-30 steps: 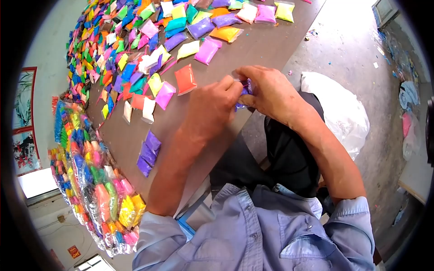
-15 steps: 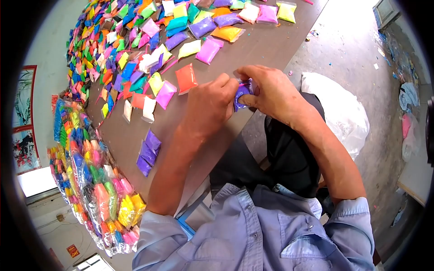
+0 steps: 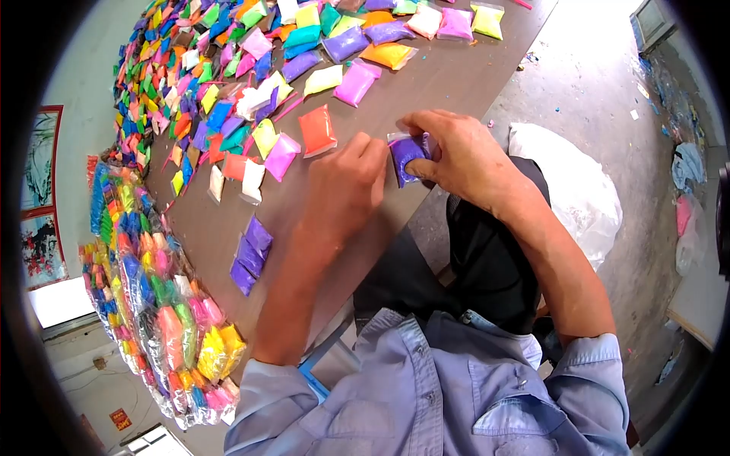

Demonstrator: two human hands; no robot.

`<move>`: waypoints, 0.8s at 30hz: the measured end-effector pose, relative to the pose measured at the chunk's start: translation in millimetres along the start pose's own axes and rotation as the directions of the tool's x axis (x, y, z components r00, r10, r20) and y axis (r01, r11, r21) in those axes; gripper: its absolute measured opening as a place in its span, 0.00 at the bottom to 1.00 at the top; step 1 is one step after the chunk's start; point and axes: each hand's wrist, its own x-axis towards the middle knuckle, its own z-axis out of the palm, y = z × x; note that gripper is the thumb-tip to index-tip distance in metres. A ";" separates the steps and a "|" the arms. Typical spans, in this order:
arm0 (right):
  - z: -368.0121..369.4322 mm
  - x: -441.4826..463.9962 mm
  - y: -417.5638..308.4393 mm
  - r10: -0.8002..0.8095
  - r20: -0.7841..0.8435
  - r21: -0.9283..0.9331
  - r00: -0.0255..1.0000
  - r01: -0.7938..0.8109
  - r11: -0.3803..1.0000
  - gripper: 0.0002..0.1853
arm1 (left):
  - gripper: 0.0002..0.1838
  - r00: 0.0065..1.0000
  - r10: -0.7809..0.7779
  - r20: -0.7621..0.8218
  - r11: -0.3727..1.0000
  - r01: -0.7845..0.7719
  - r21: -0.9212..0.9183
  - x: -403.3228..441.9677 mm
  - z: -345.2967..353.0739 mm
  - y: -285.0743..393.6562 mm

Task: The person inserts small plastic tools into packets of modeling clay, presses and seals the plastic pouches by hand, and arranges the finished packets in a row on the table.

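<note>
Between the thumb and fingers of my right hand (image 3: 464, 163) is a small clear packet of purple clay-like material (image 3: 408, 156), held at the table's edge. My left hand (image 3: 346, 182) hovers just left of it, apart from the packet. Its fingers are curled in and slightly blurred; whether anything is in them is hidden. An orange-red packet (image 3: 317, 130) lies right beyond my left hand. Joined purple packets (image 3: 252, 254) rest on the table to the left of my left forearm.
Many coloured packets (image 3: 228, 53) cover the far left of the brown table (image 3: 449, 83). Bundled bags of packets (image 3: 171, 334) stand at the left edge. A white plastic bag (image 3: 566, 190) sits on the floor at right, beside my leg.
My left hand has let go of the purple packet and drawn a little to the left. More of the packet shows now in my right hand, which has barely moved.
</note>
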 end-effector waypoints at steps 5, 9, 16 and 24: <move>4.7 0.7 4.2 -0.058 -0.029 -0.042 0.998 0.057 0.997 0.28 | 0.05 0.999 0.018 -0.041 0.998 -0.020 -0.065 -3.1 1.7 6.9; 3.8 -1.4 1.7 -0.051 -0.045 -0.041 0.998 0.049 0.998 0.26 | 0.06 0.997 0.049 -0.058 0.999 -0.048 0.027 -2.4 4.3 -0.2; 2.3 -6.5 -2.4 -0.023 -0.031 -0.032 0.999 0.022 0.999 0.19 | 0.05 0.999 -0.032 -0.024 0.994 0.029 -0.104 -2.3 -0.4 11.3; 4.7 -12.0 -1.2 -0.090 -0.072 -0.064 0.993 0.086 0.994 0.16 | 0.05 0.995 -0.066 -0.078 0.994 0.059 -0.087 0.8 9.1 -1.8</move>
